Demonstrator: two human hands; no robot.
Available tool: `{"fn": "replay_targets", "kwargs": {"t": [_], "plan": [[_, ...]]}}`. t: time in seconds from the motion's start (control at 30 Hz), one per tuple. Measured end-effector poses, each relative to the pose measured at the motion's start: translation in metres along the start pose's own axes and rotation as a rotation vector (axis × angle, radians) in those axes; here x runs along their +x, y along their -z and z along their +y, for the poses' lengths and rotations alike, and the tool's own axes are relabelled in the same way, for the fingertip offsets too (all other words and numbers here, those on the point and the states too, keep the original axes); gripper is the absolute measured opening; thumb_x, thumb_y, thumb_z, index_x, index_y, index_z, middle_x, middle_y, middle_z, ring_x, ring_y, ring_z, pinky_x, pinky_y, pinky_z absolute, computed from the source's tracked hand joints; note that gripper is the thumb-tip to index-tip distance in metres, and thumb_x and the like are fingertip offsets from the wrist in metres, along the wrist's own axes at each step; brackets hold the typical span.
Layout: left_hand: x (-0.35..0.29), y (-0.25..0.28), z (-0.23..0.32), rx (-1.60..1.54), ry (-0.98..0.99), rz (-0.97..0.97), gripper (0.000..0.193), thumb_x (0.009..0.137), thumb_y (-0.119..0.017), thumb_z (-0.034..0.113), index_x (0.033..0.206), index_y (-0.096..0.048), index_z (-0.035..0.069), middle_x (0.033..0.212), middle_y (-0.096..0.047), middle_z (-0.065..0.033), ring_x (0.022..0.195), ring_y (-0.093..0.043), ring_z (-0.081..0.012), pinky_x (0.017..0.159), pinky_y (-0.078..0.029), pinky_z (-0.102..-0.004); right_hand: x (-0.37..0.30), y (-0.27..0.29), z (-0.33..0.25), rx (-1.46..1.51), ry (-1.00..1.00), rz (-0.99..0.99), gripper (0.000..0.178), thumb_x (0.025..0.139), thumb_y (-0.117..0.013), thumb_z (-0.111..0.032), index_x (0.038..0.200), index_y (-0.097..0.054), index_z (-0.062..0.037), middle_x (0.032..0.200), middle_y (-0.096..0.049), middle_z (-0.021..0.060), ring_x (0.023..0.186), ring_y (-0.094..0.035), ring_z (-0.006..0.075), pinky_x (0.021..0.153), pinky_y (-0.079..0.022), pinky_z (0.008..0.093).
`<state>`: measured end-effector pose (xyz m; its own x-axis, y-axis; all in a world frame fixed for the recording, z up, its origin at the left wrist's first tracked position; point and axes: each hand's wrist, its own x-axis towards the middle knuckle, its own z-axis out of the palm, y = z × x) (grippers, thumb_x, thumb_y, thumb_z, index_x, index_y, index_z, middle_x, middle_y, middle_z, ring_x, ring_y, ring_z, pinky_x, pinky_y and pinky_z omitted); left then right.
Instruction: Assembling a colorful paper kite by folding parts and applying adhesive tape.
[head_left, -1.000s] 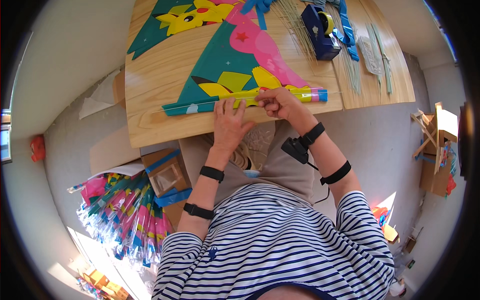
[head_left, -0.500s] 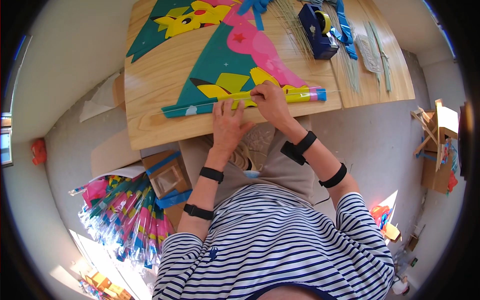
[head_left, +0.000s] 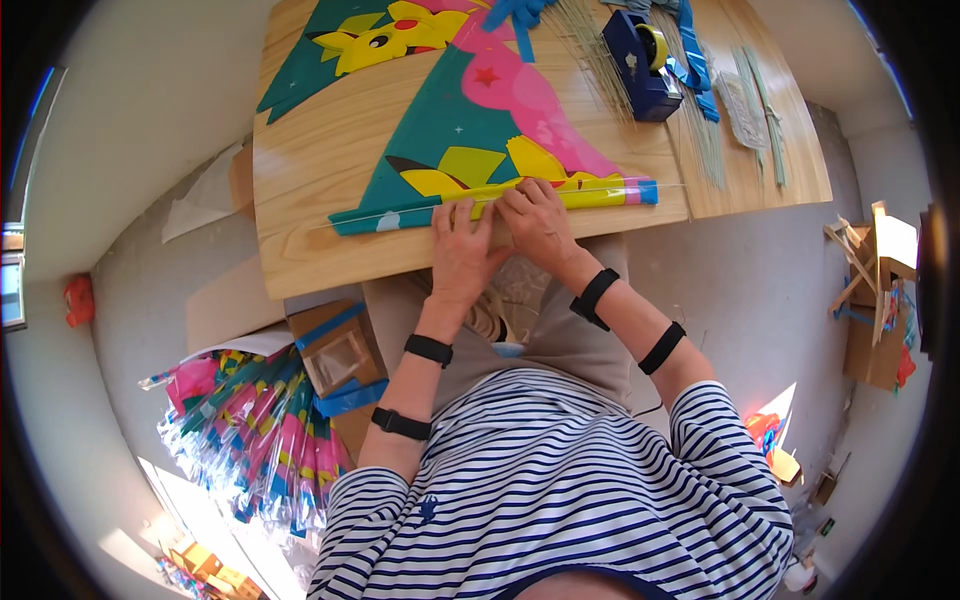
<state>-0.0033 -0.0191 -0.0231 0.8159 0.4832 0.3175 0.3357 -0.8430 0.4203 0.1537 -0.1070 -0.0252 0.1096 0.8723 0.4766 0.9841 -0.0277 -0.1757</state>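
Note:
A teal, pink and yellow printed kite sheet [head_left: 445, 125] lies on the wooden table in front of me. Its near edge is rolled into a narrow tube [head_left: 600, 192], and a thin rod [head_left: 672, 186] runs along it, sticking out at the right. My left hand [head_left: 463, 255] grips the middle of the roll, fingertips curled over the top. Right beside it, my right hand [head_left: 540, 225] has its fingers bent over the same roll. Both thumbs are partly hidden.
A second printed sheet [head_left: 385, 45] lies at the far left. Toward the far right are a blue tape dispenser [head_left: 640, 75], thin sticks [head_left: 700, 140], and a clear plastic packet [head_left: 740, 112]. Wrapped colourful kites [head_left: 260, 420] and a cardboard box [head_left: 340, 355] sit below the table's left side.
My right hand has come down from above the roll onto it, closer to the left hand, with its fingers now laid over the tube. The left hand stays at nearly the same spot.

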Motion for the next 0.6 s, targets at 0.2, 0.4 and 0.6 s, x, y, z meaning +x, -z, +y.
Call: {"fn": "replay_targets", "kwargs": {"t": [0.2, 0.4, 0.6], "plan": [[-0.001, -0.001, -0.003, 0.056, -0.014, -0.016, 0.067, 0.075, -0.089, 0.032, 0.133, -0.068, 0.008, 0.135, -0.056, -0.0169, 0.130, -0.048, -0.0396, 0.117, -0.035, -0.0573, -0.014, 0.005, -0.004, 0.033, -0.058, -0.067, 0.039, 0.084, -0.068, -0.013, 0.122, -0.070, -0.0030, 0.130, -0.060, 0.0160, 0.127, -0.057, 0.0355, 0.117, -0.042, 0.0491], [0.006, 0.006, -0.004, 0.045, -0.023, -0.070, 0.062, 0.077, -0.087, 0.022, 0.134, -0.067, 0.008, 0.129, -0.059, -0.0148, 0.126, -0.052, -0.0369, 0.113, -0.040, -0.0511, -0.014, 0.007, -0.005, 0.072, -0.088, -0.047, 0.039, 0.083, -0.069, -0.014, 0.121, -0.068, -0.0027, 0.125, -0.061, 0.0155, 0.124, -0.057, 0.0360, 0.118, -0.041, 0.0486], [0.012, 0.011, -0.015, 0.099, -0.078, -0.050, 0.050, 0.080, -0.084, 0.019, 0.127, -0.071, 0.007, 0.121, -0.064, -0.0102, 0.120, -0.058, -0.0321, 0.109, -0.042, -0.0483, -0.010, 0.006, -0.004, 0.004, -0.073, -0.121, 0.038, 0.085, -0.070, -0.014, 0.122, -0.068, -0.0039, 0.130, -0.059, 0.0173, 0.128, -0.055, 0.0367, 0.120, -0.036, 0.0540]]}}
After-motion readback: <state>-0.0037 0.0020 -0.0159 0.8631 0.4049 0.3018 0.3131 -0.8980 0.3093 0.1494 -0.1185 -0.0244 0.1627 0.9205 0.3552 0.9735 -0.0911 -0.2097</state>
